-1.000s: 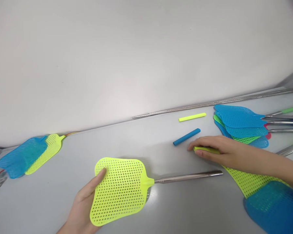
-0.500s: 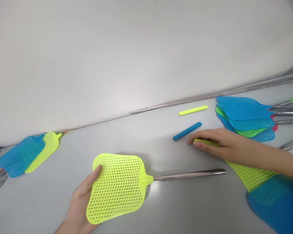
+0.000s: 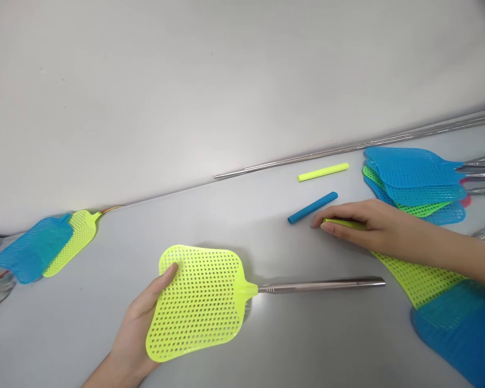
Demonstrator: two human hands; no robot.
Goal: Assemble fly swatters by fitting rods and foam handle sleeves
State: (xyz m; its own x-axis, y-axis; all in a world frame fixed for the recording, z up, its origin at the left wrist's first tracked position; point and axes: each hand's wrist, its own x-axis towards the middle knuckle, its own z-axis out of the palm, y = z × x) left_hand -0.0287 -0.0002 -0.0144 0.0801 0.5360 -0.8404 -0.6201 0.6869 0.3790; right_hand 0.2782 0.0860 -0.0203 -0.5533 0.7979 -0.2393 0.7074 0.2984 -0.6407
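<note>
My left hand [image 3: 139, 318] grips the far left edge of a yellow fly swatter head [image 3: 202, 302], thumb on top and fingers underneath. From the head a bare metal rod [image 3: 323, 285] runs to the right. My right hand [image 3: 359, 229] rests low over the table, its thumb and fingers closed round a yellow handle sleeve [image 3: 343, 222], whose right part is hidden under the palm. Just left of these fingers lies a blue sleeve [image 3: 312, 208], and behind it a second yellow sleeve [image 3: 323, 172]. Under my right forearm is another yellow swatter head [image 3: 416, 277], partly covered.
Blue and green swatter heads [image 3: 416, 172] with metal rods are stacked at the right. A blue swatter head [image 3: 461, 334] lies at the lower right. Long thin metal rods [image 3: 327, 156] line the wall. At the left, blue swatter heads [image 3: 36, 248] overlap a yellow one [image 3: 76, 237].
The view has shifted slightly, so the table items sit a little higher. Both hands keep their holds, with the left hand and its swatter slightly further right.
</note>
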